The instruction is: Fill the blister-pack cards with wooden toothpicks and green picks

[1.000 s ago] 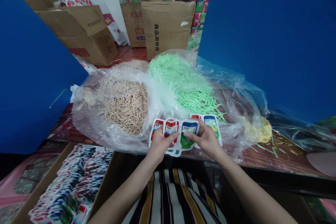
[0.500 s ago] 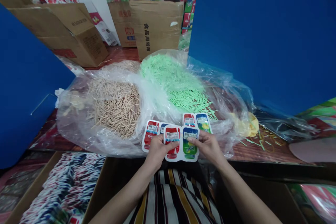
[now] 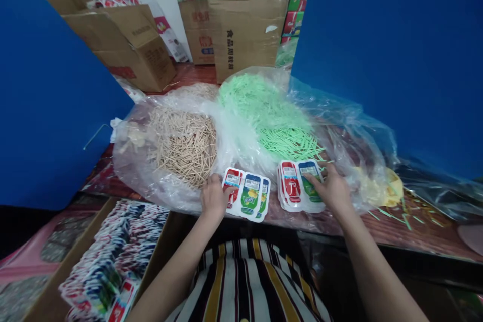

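Note:
My left hand (image 3: 213, 197) grips the left edge of a small fanned stack of printed bottle-shaped cards (image 3: 247, 194), red, blue and green, at the table's front edge. My right hand (image 3: 332, 189) rests on a second stack of the same cards (image 3: 297, 186) lying on the clear plastic sheet, fingers curled over its right side. Behind the cards, a heap of tan wooden sticks (image 3: 184, 142) and a heap of green sticks (image 3: 277, 121) lie in plastic bags.
A cardboard box (image 3: 53, 287) at lower left holds many more printed cards (image 3: 109, 266). Brown cartons (image 3: 132, 45) stand at the back of the red table. Blue panels flank both sides. Loose green sticks (image 3: 392, 211) lie on the table at right.
Both hands held one card bundle together before; now they have parted, the left keeping one stack and the right setting another down to the right on the plastic.

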Demonstrator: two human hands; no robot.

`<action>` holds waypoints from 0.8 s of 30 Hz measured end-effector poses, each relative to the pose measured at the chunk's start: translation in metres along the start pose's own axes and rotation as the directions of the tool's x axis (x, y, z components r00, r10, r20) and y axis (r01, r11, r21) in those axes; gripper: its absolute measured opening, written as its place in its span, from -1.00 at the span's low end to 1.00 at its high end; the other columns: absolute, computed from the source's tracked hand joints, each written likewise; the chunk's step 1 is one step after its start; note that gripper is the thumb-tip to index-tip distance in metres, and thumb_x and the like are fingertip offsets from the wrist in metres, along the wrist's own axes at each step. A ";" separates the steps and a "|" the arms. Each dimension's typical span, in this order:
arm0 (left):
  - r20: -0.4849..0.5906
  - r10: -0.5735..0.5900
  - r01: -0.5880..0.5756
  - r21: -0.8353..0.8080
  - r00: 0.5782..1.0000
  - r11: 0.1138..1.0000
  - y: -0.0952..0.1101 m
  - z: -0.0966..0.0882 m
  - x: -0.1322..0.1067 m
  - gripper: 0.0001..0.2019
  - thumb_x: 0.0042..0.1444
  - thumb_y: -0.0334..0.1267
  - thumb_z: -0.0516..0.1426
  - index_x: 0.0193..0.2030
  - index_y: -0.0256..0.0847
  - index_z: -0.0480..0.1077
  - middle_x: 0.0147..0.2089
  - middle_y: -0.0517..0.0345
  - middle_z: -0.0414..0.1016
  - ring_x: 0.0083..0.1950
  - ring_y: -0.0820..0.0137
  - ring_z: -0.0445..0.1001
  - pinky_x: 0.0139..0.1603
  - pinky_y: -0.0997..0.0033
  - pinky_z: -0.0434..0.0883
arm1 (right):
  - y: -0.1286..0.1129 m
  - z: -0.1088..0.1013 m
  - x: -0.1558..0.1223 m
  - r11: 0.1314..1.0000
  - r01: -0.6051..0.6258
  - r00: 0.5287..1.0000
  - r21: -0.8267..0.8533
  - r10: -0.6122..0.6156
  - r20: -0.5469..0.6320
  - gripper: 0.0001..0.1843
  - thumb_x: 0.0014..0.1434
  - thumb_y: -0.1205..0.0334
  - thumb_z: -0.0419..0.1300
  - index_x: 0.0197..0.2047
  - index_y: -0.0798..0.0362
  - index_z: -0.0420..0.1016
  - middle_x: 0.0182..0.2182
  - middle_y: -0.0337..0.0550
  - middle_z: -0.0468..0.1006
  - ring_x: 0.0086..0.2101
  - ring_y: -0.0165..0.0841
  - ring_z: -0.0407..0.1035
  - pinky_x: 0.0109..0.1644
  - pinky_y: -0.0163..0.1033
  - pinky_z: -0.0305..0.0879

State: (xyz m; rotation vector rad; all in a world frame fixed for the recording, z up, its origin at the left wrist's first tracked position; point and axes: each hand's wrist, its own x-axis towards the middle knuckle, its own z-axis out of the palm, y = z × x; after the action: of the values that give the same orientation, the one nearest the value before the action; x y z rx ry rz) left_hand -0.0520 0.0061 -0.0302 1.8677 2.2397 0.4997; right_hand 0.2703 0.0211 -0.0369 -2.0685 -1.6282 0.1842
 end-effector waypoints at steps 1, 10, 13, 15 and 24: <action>0.025 -0.007 0.007 0.015 1.000 1.000 -0.004 0.002 0.001 -0.64 0.01 -0.07 0.21 -0.15 -0.29 0.38 -0.18 -0.11 0.49 -0.12 0.14 0.43 -0.17 0.27 0.29 | 0.000 0.002 -0.002 1.000 0.016 0.999 -0.020 -0.016 -0.046 -0.30 0.07 -0.21 0.10 0.10 0.17 0.32 -0.34 0.01 0.51 -0.47 -0.23 0.37 -0.41 -0.17 0.24; 0.011 0.049 -0.048 -0.096 0.999 0.994 -0.016 0.005 0.006 -0.78 0.16 -0.22 0.08 -0.44 -0.22 0.45 -0.44 0.05 0.52 -0.39 0.31 0.44 -0.33 0.39 0.23 | -0.040 -0.013 -0.010 0.927 0.362 0.855 -0.096 -0.371 -0.361 -0.63 0.22 0.07 0.08 0.02 0.06 0.41 -0.10 0.08 0.43 -0.06 -0.09 0.32 0.02 0.02 0.24; -0.058 0.151 -0.156 -0.090 0.987 0.984 -0.016 -0.003 -0.001 -0.75 0.21 -0.28 0.01 -0.34 -0.22 0.50 -0.34 -0.04 0.56 -0.27 0.25 0.47 -0.20 0.34 0.29 | -0.075 -0.006 -0.013 0.838 0.545 0.806 0.035 -0.512 -0.296 -0.73 0.23 0.18 0.09 -0.01 -0.02 0.41 -0.15 0.02 0.47 -0.09 -0.13 0.34 0.04 0.04 0.24; -0.139 0.217 -0.238 -0.163 0.966 0.957 -0.013 -0.009 -0.007 -0.74 0.21 -0.33 -0.02 -0.25 -0.22 0.51 -0.26 -0.06 0.57 -0.19 0.23 0.48 -0.11 0.31 0.30 | -0.104 0.004 -0.015 0.751 0.640 0.766 0.161 -0.610 -0.202 -0.71 0.24 0.20 0.08 0.04 -0.04 0.38 -0.13 0.00 0.46 -0.08 -0.13 0.32 0.03 0.04 0.25; -0.012 0.042 -0.038 -0.734 0.999 0.678 0.001 -0.022 -0.011 -0.80 0.11 -0.15 0.10 -0.46 -0.19 0.38 -0.53 0.22 0.38 -0.46 0.39 0.30 -0.37 0.46 0.23 | -0.184 0.036 -0.013 0.525 0.736 0.553 0.427 -0.830 0.066 -0.78 0.30 0.25 -0.03 -0.31 0.06 0.40 -0.42 -0.10 0.43 -0.31 -0.28 0.32 -0.19 -0.17 0.24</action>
State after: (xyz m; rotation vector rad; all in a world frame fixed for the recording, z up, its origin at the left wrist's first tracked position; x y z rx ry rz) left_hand -0.0567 -0.0078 -0.0099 1.4519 1.5905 1.1909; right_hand 0.0917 0.0492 0.0136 -0.8780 -2.3370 0.4035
